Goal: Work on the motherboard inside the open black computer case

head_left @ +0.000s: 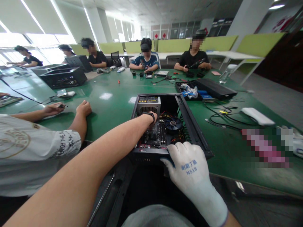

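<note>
An open black computer case (193,124) lies before me at the table's near edge. Bare, with a dark band on the wrist, my left hand (153,119) reaches down inside it, over the motherboard (152,135) and beside the power supply (149,108). Its fingers are mostly hidden, and whether they hold anything does not show. In a white work glove, my right hand (188,160) curls over the near wall of the case, thumb on the outside and fingers over the top. A round black cooling fan (173,124) sits on the board, with coloured wires around it.
At my left, a co-worker's hand (55,108) holds a small dark item. Right of the case lie black cables (220,118), a white box-like object (258,116) and a black open case (213,88). Several people sit around the green table (109,116); more cases (63,78) stand far left.
</note>
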A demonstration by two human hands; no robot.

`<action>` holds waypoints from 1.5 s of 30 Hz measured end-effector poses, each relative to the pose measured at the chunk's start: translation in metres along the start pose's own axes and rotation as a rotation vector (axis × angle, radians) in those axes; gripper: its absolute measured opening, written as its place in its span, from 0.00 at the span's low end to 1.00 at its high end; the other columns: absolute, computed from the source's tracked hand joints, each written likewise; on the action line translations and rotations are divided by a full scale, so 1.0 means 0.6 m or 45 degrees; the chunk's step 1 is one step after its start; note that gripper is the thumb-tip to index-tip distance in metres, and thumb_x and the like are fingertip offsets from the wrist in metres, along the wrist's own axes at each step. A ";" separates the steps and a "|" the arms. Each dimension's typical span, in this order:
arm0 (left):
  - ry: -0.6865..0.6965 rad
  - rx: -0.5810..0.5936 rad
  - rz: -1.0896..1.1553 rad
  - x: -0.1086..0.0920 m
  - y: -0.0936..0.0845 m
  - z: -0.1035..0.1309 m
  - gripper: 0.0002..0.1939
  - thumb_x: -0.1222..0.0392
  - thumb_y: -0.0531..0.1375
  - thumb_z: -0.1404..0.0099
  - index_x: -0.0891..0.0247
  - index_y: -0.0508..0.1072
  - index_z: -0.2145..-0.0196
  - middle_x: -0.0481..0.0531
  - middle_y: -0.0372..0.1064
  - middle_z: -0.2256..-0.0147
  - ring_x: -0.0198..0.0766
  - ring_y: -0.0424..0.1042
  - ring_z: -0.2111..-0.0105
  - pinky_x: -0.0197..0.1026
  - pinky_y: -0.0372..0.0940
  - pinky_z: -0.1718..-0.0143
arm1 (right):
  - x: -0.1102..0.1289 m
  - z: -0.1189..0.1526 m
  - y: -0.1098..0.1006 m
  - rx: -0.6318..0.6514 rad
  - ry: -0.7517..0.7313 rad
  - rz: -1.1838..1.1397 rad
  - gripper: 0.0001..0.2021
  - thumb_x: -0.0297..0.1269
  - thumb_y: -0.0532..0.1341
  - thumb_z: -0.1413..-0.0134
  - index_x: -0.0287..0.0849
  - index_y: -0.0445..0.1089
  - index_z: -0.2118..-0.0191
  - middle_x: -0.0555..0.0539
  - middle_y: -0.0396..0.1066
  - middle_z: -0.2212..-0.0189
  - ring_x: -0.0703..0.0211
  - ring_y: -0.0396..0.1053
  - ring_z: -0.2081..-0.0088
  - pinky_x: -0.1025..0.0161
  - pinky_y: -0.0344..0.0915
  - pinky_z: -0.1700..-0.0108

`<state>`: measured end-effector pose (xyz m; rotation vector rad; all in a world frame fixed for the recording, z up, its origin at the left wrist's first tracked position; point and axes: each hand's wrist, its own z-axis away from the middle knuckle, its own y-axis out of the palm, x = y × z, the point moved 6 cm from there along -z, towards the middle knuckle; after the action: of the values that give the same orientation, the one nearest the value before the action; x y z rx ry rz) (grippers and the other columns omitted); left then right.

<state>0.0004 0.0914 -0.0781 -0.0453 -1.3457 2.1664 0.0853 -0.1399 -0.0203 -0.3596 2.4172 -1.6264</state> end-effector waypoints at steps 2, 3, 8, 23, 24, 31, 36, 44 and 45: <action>-0.007 -0.012 0.016 0.001 0.000 -0.002 0.36 0.51 0.75 0.59 0.72 0.80 0.52 0.63 0.78 0.55 0.54 0.76 0.53 0.44 0.69 0.48 | 0.000 0.000 0.000 -0.004 0.003 0.001 0.11 0.45 0.66 0.47 0.46 0.67 0.66 0.47 0.66 0.71 0.52 0.58 0.66 0.56 0.39 0.65; -0.011 -0.023 0.036 0.002 0.000 -0.003 0.36 0.51 0.75 0.60 0.72 0.80 0.53 0.63 0.78 0.56 0.55 0.76 0.53 0.44 0.69 0.48 | -0.001 0.001 0.000 -0.007 0.005 0.000 0.11 0.45 0.66 0.47 0.46 0.67 0.66 0.47 0.66 0.71 0.52 0.58 0.66 0.56 0.39 0.65; -0.022 -0.051 0.103 0.003 -0.002 -0.004 0.34 0.52 0.75 0.60 0.69 0.81 0.54 0.62 0.79 0.57 0.54 0.76 0.52 0.44 0.68 0.47 | -0.002 0.001 0.002 -0.004 0.001 -0.008 0.10 0.45 0.66 0.47 0.46 0.67 0.65 0.47 0.66 0.70 0.52 0.58 0.66 0.56 0.40 0.65; 0.023 0.012 -0.099 -0.005 0.001 0.000 0.34 0.56 0.75 0.59 0.66 0.80 0.51 0.58 0.78 0.53 0.51 0.76 0.52 0.41 0.69 0.49 | -0.002 0.003 0.004 -0.008 0.009 -0.003 0.11 0.46 0.66 0.47 0.47 0.67 0.64 0.48 0.66 0.70 0.52 0.57 0.66 0.56 0.40 0.64; 0.025 0.009 -0.097 -0.005 0.002 -0.001 0.34 0.55 0.75 0.59 0.67 0.80 0.52 0.59 0.78 0.53 0.51 0.75 0.52 0.41 0.69 0.49 | -0.002 0.002 0.004 -0.006 0.009 -0.005 0.12 0.47 0.66 0.48 0.47 0.67 0.64 0.47 0.66 0.70 0.52 0.57 0.66 0.56 0.40 0.64; 0.002 -0.022 0.007 -0.001 0.004 -0.004 0.36 0.55 0.76 0.63 0.67 0.81 0.53 0.59 0.79 0.56 0.53 0.74 0.51 0.42 0.67 0.46 | -0.002 0.005 0.004 -0.003 0.009 -0.010 0.12 0.47 0.65 0.47 0.46 0.67 0.64 0.47 0.66 0.69 0.52 0.57 0.66 0.56 0.39 0.65; 0.011 -0.017 -0.062 -0.002 -0.001 0.003 0.37 0.55 0.76 0.63 0.67 0.80 0.52 0.59 0.78 0.55 0.53 0.75 0.52 0.42 0.69 0.48 | -0.002 0.003 0.005 -0.002 0.012 -0.011 0.11 0.47 0.65 0.47 0.47 0.67 0.64 0.47 0.66 0.70 0.52 0.57 0.66 0.56 0.40 0.64; 0.007 0.003 0.009 0.000 -0.001 0.002 0.37 0.55 0.76 0.64 0.70 0.81 0.54 0.64 0.78 0.55 0.55 0.76 0.54 0.44 0.70 0.50 | -0.001 0.003 0.001 0.009 0.009 -0.009 0.10 0.46 0.65 0.46 0.46 0.67 0.65 0.47 0.66 0.70 0.52 0.57 0.66 0.56 0.40 0.65; 0.015 0.001 0.004 0.000 0.000 0.001 0.37 0.55 0.76 0.64 0.69 0.81 0.54 0.64 0.78 0.55 0.55 0.76 0.53 0.44 0.69 0.49 | -0.001 0.003 0.000 0.009 0.009 -0.010 0.11 0.46 0.65 0.46 0.46 0.67 0.65 0.47 0.66 0.70 0.52 0.57 0.66 0.56 0.40 0.64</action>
<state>0.0003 0.0909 -0.0780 -0.0598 -1.3392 2.1658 0.0862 -0.1412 -0.0210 -0.3635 2.4182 -1.6418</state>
